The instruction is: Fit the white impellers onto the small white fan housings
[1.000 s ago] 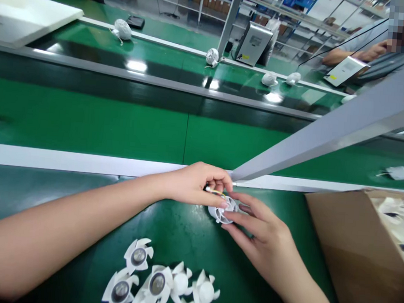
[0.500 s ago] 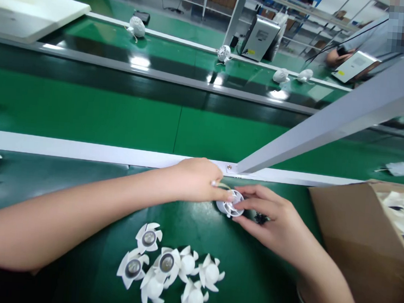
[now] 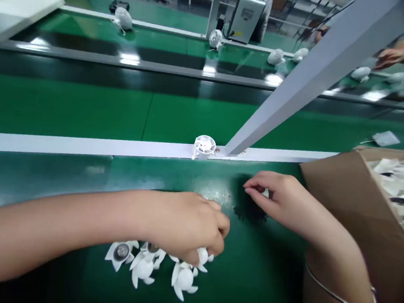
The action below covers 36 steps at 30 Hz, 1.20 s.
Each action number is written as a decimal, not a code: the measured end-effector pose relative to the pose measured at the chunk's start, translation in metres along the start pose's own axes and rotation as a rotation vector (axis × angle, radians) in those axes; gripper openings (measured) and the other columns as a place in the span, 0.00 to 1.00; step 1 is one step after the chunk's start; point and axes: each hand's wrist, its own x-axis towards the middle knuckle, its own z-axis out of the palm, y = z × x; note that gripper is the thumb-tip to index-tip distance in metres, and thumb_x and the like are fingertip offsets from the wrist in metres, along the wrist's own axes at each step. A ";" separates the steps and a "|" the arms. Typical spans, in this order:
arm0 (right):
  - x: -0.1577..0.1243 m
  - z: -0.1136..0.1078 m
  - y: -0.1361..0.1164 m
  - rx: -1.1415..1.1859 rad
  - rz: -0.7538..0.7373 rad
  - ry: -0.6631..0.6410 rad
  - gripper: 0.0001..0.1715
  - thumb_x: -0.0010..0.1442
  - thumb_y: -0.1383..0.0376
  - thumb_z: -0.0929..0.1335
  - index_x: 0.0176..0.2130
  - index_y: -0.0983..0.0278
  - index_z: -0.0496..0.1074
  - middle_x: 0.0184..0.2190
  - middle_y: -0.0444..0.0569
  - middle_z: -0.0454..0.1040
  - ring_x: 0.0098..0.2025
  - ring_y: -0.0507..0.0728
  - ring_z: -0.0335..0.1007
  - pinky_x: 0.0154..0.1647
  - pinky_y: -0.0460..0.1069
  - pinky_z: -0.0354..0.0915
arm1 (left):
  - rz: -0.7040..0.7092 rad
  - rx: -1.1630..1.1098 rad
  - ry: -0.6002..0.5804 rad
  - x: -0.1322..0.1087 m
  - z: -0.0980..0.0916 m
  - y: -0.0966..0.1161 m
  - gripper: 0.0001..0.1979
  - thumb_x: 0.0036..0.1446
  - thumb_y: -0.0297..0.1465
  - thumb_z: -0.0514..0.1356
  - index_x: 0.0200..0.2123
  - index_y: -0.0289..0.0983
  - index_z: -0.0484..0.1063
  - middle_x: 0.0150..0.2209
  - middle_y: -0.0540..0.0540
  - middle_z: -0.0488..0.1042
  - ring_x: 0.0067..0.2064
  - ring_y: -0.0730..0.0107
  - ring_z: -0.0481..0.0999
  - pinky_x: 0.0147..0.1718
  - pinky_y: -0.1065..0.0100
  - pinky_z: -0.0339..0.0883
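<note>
My left hand [image 3: 191, 227] reaches down onto a cluster of small white fan impellers [image 3: 144, 263] on the green bench top, its fingers curled round one impeller [image 3: 202, 256]. My right hand [image 3: 278, 199] hovers over the bench to the right, fingers loosely bent with a small white bit showing under them. A small white round fan housing [image 3: 204, 147] stands on the white rail [image 3: 83, 146], apart from both hands.
A cardboard box [image 3: 345, 200] with white parts stands at the right. A grey slanted post [image 3: 298, 84] rises from the rail. Behind the rail runs a green conveyor [image 3: 86, 109] with several white fan units [image 3: 123, 18]. Another person's hand [image 3: 387, 56] shows far right.
The fan housing that both hands held now stands on the rail. My left hand has dropped to the impeller cluster. My right hand has let go and stays near the same spot.
</note>
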 end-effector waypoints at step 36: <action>0.014 0.042 -0.033 0.285 -0.004 0.145 0.08 0.59 0.71 0.67 0.30 0.63 0.75 0.30 0.45 0.75 0.29 0.50 0.68 0.30 0.46 0.61 | -0.098 -0.279 0.579 0.002 -0.003 -0.077 0.15 0.51 0.33 0.68 0.38 0.38 0.65 0.35 0.52 0.70 0.35 0.74 0.68 0.33 0.71 0.60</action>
